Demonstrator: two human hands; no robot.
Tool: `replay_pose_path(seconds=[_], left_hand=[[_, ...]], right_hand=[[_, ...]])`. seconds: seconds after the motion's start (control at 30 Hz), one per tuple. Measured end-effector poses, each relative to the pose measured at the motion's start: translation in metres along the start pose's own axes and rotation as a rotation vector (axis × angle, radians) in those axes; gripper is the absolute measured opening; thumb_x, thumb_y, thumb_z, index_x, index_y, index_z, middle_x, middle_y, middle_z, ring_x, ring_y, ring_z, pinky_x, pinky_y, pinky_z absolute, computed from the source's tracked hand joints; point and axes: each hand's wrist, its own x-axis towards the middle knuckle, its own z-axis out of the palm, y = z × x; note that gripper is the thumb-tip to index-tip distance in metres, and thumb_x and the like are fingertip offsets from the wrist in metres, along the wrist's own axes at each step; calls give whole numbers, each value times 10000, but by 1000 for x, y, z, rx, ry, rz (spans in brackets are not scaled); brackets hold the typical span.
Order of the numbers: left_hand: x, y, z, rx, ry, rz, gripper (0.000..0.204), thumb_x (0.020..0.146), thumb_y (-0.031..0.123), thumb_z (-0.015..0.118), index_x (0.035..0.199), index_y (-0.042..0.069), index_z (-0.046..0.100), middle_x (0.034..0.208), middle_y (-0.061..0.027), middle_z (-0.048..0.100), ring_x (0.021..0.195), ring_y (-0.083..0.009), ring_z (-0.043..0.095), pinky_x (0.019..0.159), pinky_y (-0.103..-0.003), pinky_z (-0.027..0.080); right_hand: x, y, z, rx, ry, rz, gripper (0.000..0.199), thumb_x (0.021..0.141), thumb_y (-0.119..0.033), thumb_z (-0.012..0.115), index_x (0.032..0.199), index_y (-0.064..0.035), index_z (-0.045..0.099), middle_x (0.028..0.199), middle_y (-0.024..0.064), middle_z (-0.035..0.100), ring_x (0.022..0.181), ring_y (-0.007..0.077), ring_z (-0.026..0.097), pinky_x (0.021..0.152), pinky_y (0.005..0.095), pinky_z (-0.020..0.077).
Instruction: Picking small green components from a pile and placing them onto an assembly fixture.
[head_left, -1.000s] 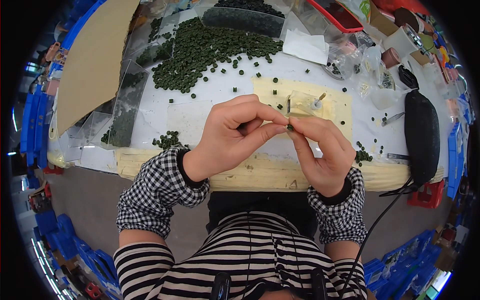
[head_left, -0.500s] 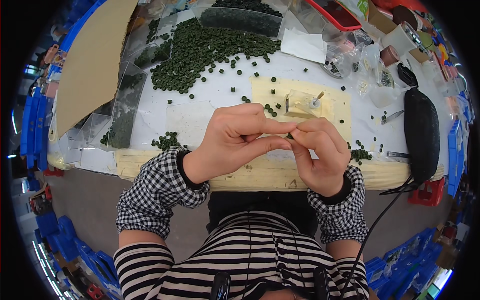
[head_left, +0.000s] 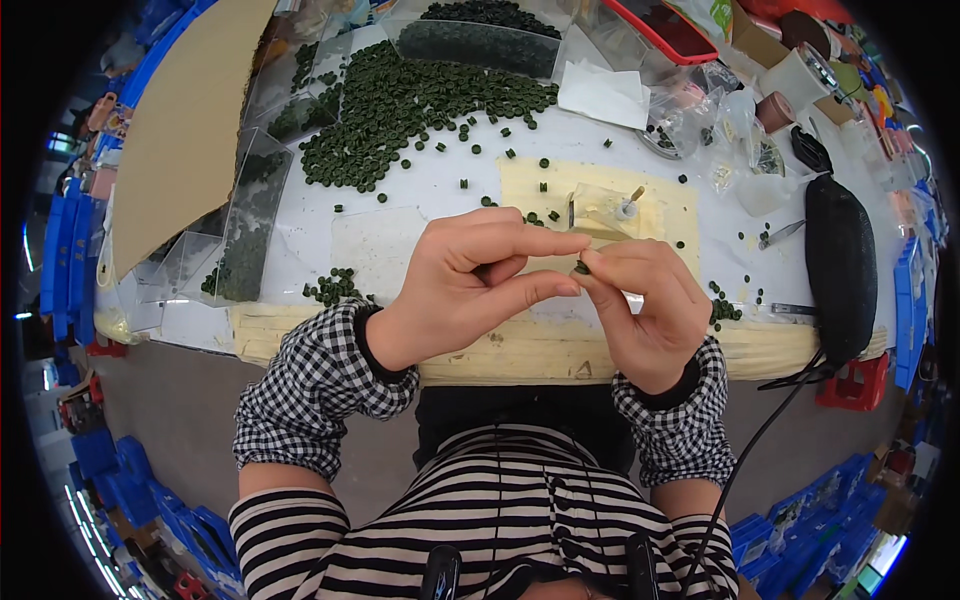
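My right hand [head_left: 652,305] pinches a small dark green grooved piece [head_left: 581,268] between thumb and forefinger, over the near part of the table. Facing it from the left is my left hand [head_left: 475,275]. Its forefinger and thumb are parted on either side of the piece, with a gap between them; its other fingers are curled. Just beyond my hands stands a small yellowish block fixture [head_left: 597,212] with an upright pin [head_left: 632,203]. A big pile of similar green pieces [head_left: 400,110] spreads across the far left of the table.
Clear plastic bins [head_left: 250,215] and a cardboard sheet [head_left: 185,120] stand at left. Small groups of pieces lie by both wrists. White paper [head_left: 605,94], a red-edged phone [head_left: 668,32] and plastic bags are at far right, a black pouch [head_left: 840,270] at right.
My left forefinger and thumb have spread apart from the green piece. It stays in my right hand's pinch, now more visible, and my right hand has shifted slightly right.
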Motion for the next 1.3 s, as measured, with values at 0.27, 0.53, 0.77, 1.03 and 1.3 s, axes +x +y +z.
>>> replay_pose_path(seconds=[0.27,0.53,0.77,1.03,1.3], left_hand=[[-1,-5,3,63,102,36,273,743,44,767,1010,61,716,563,36,379,508,-56,327,473,-231,263],[-1,-4,2,200,174,118,224,741,1,748,954,63,724,561,31,409,494,-53,347,452,-229,255],[-1,0,3,268,179,171,204,730,0,756,923,60,722,584,17,452,480,-65,365,439,-231,274],[-2,0,4,268,192,170,223,701,-11,780,911,49,735,582,28,442,485,-49,337,438,-220,243],[-2,-2,4,280,199,191,238,690,-5,790,914,57,738,589,29,461,483,-45,348,429,-214,248]], right_hand=[[0,1,3,-101,34,-91,320,729,118,677,1032,17,676,860,121,647,721,214,646,604,265,522],[4,4,-3,-219,120,-27,345,724,80,684,1057,-11,679,841,102,608,699,209,593,611,288,490],[29,19,-28,-500,40,143,141,793,-64,684,924,-18,662,884,97,597,806,252,569,714,328,458],[32,14,-34,-399,58,138,87,779,-33,694,846,-6,646,837,91,607,813,227,571,725,295,445],[20,-2,-18,279,163,288,56,878,-23,618,890,29,602,920,78,591,851,138,549,801,255,438]])
